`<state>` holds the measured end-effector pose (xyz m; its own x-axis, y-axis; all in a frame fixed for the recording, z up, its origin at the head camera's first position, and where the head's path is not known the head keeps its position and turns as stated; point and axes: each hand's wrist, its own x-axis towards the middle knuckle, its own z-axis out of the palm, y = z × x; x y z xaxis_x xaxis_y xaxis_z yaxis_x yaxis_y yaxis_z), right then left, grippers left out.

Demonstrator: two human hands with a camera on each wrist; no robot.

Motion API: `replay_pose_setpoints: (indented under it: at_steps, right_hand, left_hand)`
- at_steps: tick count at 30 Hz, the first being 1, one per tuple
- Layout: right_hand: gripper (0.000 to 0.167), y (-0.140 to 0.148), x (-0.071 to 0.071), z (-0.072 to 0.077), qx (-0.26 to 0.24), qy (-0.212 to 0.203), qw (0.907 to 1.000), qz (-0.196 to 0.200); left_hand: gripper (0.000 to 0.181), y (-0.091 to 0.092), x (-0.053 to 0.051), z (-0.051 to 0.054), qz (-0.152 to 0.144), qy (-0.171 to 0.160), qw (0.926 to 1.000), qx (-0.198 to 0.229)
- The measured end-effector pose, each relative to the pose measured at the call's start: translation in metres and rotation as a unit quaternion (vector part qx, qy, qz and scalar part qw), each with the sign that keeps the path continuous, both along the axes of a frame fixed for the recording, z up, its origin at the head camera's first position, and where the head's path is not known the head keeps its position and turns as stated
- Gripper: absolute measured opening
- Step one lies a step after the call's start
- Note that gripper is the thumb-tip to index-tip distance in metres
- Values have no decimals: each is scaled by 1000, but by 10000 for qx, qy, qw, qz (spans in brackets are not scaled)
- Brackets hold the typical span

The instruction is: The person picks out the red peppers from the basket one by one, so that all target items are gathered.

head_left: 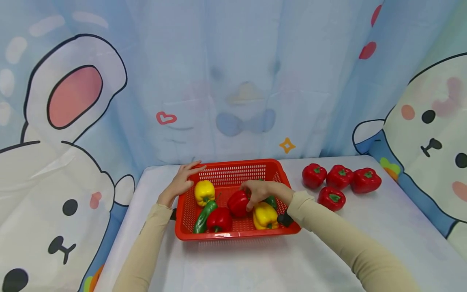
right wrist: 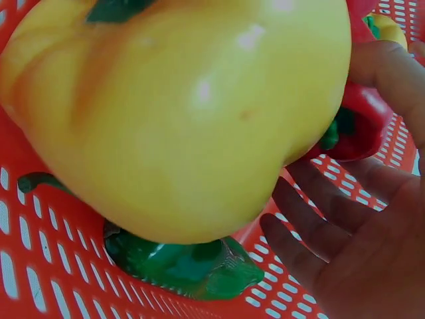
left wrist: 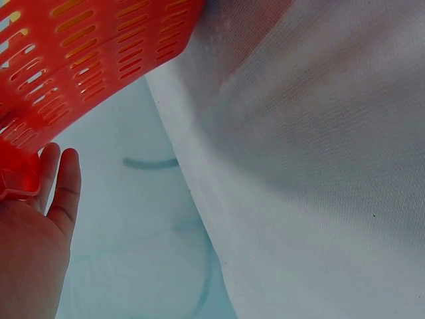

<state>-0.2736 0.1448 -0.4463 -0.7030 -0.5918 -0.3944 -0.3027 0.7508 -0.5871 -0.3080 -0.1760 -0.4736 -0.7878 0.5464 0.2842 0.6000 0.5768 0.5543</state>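
Note:
At the left end of the red basket, my left hand touches the rim with its fingers extended; the left wrist view shows this hand by the basket corner. My right hand reaches inside, thumb and fingers curved around a red pepper. Just in front of it lies a yellow pepper, which fills much of the right wrist view and hides part of the grip. A second red pepper lies to the left, beside a long green pepper and another yellow pepper.
Several red peppers stand on the white table, right of the basket. Inside the basket, dark green peppers lie partly hidden near its right end. A patterned curtain hangs behind the table.

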Motion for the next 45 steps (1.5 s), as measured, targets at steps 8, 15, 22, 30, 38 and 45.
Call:
replay_pose_setpoints:
  at_steps: [8,15,22,30,38,45]
  right_hand:
    - [70,4,0,3,-290,357,9989,-86]
    - [74,10,3,15,-655,320,9968,-325]
    - [71,20,8,26,-745,747,9943,-172]
    - [74,47,14,43,-938,1245,9872,-334]
    - [72,79,19,62,-1128,1444,9814,-581]
    - [72,110,29,79,-1255,1603,9746,-930]
  left_hand:
    - [74,0,0,-1,30,-77,9999,-68]
    - [73,-1,1,1,-20,-47,10000,-6]
    - [74,-4,3,1,-6,-77,10000,11]
    - [73,0,5,3,-55,-116,9999,91]
    - [73,1,5,3,-47,-46,9999,91]
    - [73,1,6,3,-91,4,9999,144]
